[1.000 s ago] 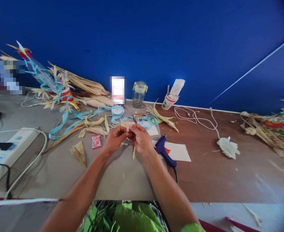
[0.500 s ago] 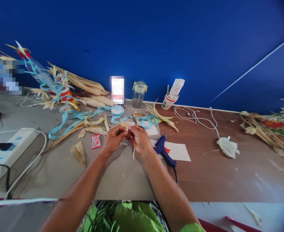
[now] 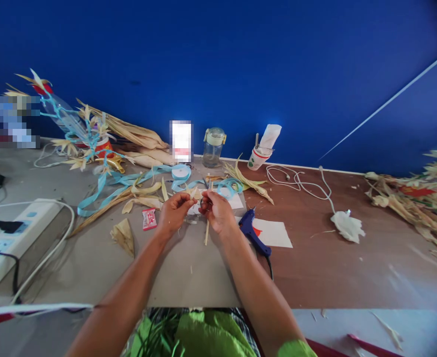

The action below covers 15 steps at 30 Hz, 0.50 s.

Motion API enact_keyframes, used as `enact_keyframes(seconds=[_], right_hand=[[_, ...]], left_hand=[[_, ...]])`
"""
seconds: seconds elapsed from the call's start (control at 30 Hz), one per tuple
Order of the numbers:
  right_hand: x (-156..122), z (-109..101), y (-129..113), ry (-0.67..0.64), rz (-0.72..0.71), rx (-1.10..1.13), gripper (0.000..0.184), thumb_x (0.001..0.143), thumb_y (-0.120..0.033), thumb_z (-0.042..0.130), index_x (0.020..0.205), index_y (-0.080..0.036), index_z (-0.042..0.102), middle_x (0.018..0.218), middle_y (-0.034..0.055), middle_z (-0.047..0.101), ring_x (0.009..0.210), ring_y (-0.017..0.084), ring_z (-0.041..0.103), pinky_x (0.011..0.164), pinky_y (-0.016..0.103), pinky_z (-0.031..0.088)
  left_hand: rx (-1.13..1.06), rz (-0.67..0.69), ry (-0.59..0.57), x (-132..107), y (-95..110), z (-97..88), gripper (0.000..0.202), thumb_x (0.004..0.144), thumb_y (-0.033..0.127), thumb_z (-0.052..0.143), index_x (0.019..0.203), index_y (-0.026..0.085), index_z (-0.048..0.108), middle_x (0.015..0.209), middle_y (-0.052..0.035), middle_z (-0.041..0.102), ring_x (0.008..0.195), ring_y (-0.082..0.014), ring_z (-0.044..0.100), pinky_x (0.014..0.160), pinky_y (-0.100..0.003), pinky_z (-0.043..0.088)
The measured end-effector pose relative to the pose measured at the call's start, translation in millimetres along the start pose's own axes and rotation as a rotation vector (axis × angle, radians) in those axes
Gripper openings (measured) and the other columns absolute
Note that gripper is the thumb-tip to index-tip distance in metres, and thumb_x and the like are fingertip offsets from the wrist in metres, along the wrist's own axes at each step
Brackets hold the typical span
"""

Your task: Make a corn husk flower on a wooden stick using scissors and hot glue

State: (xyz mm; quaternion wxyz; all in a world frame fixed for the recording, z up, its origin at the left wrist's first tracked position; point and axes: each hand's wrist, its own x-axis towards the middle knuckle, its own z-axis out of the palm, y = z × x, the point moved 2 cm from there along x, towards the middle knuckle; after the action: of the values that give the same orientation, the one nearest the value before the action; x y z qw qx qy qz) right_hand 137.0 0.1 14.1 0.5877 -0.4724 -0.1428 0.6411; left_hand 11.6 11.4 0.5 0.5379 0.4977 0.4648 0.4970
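Over the middle of the table, my left hand (image 3: pixel 174 214) is closed in a pinch on a small pale piece of corn husk (image 3: pixel 193 192), which sticks up past the fingertips. My right hand (image 3: pixel 217 212) is close beside it with fingers curled together. A small dark curve shows at those fingertips, too small to make out. Under the right hand a thin pale stick (image 3: pixel 206 234) lies on the table. Behind the hands are white paper and a loop of light blue ribbon (image 3: pixel 230 185). A blue glue gun (image 3: pixel 253 232) lies right of my right wrist.
A ribbon roll (image 3: pixel 181 172), a lidded glass jar (image 3: pixel 214 148) and a paper cup (image 3: pixel 258 157) stand toward the wall. Left are a candy packet (image 3: pixel 149 219), a folded husk (image 3: pixel 122 237) and a power strip (image 3: pixel 18 238). White cable (image 3: pixel 300 182) and crumpled tissue (image 3: pixel 348 226) lie right.
My hands have moved slightly apart; their fingertips were together before. The husk piece stays at my left fingertips. The view has shifted a little.
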Motion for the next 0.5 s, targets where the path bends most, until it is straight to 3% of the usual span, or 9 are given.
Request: enact_keyframes(seconds=[0.13, 0.2, 0.27, 0.33, 0.43, 0.5], right_hand=[[3, -3, -15, -0.004, -0.109, -0.042, 0.017, 0.065, -0.03, 0.064, 0.071, -0.019, 0.052, 0.054, -0.0083, 0.047, 0.043, 0.006, 0.04, 0.049, 0.021, 0.041], [3, -6, -27, -0.013, -0.197, -0.197, 0.015, 0.068, -0.032, 0.061, 0.07, -0.02, 0.051, 0.053, -0.008, 0.046, 0.044, 0.007, 0.04, 0.051, 0.022, 0.04], [2, -11, -40, 0.006, -0.332, -0.516, 0.014, 0.072, -0.032, 0.056, 0.068, -0.02, 0.052, 0.055, -0.0063, 0.048, 0.048, 0.008, 0.043, 0.054, 0.023, 0.04], [-1, -16, -46, 0.036, -0.45, -0.969, 0.015, 0.075, -0.03, 0.055, 0.066, -0.019, 0.055, 0.061, -0.002, 0.055, 0.057, 0.012, 0.051, 0.06, 0.025, 0.041], [-4, -21, -37, 0.046, -0.388, -1.56, 0.019, 0.079, -0.032, 0.055, 0.071, -0.016, 0.063, 0.075, 0.009, 0.066, 0.076, 0.021, 0.061, 0.069, 0.03, 0.043], [-4, -22, -24, 0.052, -0.342, -1.749, 0.023, 0.082, -0.033, 0.054, 0.086, -0.014, 0.067, 0.09, 0.0167, 0.069, 0.086, 0.026, 0.064, 0.071, 0.033, 0.045]], left_hand=[[-0.004, 0.01, 0.001, 1, 2, -1.0, 0.02, 0.063, 0.031, 0.069, 0.066, 0.016, 0.056, 0.056, 0.0041, 0.054, 0.047, -0.0061, 0.038, 0.046, -0.02, 0.029], [-0.006, 0.032, -0.005, 2, 3, -1.4, 0.019, 0.063, 0.03, 0.069, 0.066, 0.016, 0.056, 0.054, 0.0049, 0.052, 0.046, -0.0062, 0.039, 0.046, -0.02, 0.03], [-0.007, 0.046, -0.009, 2, 3, -1.6, 0.019, 0.064, 0.03, 0.068, 0.066, 0.016, 0.056, 0.053, 0.0054, 0.051, 0.046, -0.0062, 0.04, 0.046, -0.02, 0.031], [0.009, 0.053, -0.006, 1, 3, -1.7, 0.018, 0.065, 0.03, 0.068, 0.067, 0.016, 0.056, 0.051, 0.0059, 0.049, 0.045, -0.0064, 0.04, 0.046, -0.02, 0.031], [0.072, 0.077, -0.024, -1, 4, -1.6, 0.017, 0.067, 0.031, 0.066, 0.068, 0.016, 0.058, 0.05, 0.006, 0.049, 0.046, -0.0072, 0.042, 0.048, -0.02, 0.033], [0.127, 0.101, -0.046, -1, 3, -1.8, 0.016, 0.068, 0.031, 0.066, 0.069, 0.017, 0.058, 0.05, 0.006, 0.05, 0.047, -0.008, 0.044, 0.05, -0.021, 0.034]])
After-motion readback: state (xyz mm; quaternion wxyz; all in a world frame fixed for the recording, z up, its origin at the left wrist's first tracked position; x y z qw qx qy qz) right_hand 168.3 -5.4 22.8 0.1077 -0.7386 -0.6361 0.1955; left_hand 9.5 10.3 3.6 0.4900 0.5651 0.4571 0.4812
